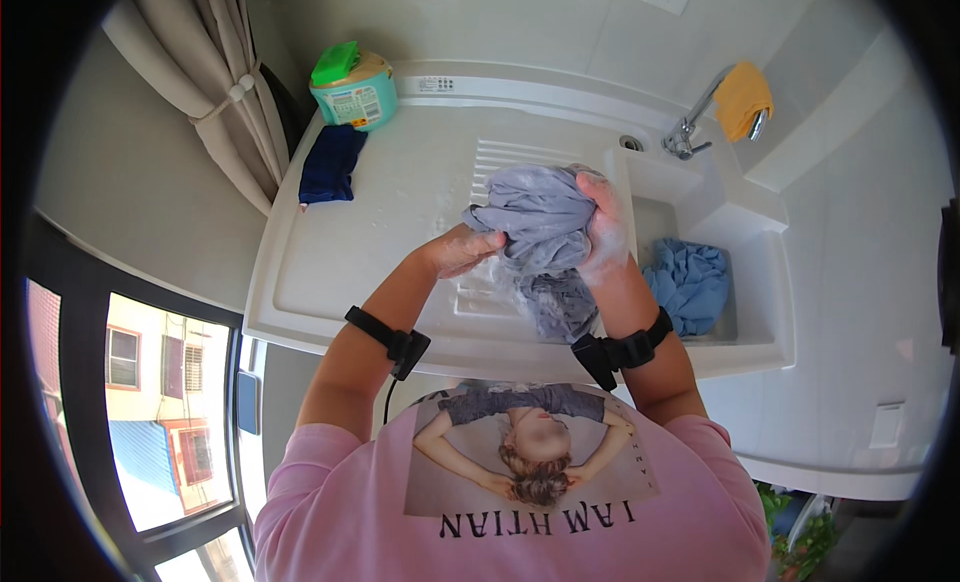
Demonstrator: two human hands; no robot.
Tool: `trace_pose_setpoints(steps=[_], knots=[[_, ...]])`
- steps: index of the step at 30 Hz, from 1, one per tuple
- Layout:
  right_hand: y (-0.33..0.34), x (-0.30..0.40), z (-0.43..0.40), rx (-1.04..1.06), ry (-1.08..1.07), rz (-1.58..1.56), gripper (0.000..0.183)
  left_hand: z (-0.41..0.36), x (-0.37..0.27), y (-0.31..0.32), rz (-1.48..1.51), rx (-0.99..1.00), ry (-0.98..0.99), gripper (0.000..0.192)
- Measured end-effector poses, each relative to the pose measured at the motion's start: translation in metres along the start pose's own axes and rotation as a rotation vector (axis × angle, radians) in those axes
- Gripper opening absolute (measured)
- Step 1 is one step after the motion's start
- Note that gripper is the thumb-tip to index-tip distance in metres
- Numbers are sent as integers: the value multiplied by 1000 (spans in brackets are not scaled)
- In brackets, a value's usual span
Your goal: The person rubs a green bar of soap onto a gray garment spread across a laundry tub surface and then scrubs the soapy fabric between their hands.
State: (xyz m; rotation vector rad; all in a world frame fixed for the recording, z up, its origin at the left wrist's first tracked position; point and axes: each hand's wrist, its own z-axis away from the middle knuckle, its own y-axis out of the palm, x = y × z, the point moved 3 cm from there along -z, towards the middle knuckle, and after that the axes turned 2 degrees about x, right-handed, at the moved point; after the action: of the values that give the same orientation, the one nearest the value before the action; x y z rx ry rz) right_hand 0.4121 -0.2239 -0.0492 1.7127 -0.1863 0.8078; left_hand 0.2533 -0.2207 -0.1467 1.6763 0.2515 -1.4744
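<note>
Both my hands hold a wet, soapy grey garment [540, 210] above the ribbed washboard part [517, 150] of a white laundry sink. My left hand [465, 252] grips its lower left side, thumb on the cloth. Suds cover my right hand [606, 225], which clasps the right side of the bundle. More grey cloth [561, 304] with foam on it lies below, against the board near the front edge; whether it is part of the same garment I cannot tell. In the basin to the right rests a crumpled light blue garment [686, 285].
A teal tub with a green lid [354, 94] stands at the back left, beside a folded navy cloth [330, 165]. At the back right is a chrome faucet [681, 137] with a yellow cloth [742, 100] draped over its spout. A tied curtain [217, 79] hangs left.
</note>
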Motion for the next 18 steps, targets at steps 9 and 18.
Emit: trace_pose_setpoints(steps=[9,18], knots=[[-12,5,12,-90,31,-104,24,-2,5,-13,-142,-245,61,41],[-41,-44,3,-152,96,34,38,-8,-51,42,707,-184,395,47]])
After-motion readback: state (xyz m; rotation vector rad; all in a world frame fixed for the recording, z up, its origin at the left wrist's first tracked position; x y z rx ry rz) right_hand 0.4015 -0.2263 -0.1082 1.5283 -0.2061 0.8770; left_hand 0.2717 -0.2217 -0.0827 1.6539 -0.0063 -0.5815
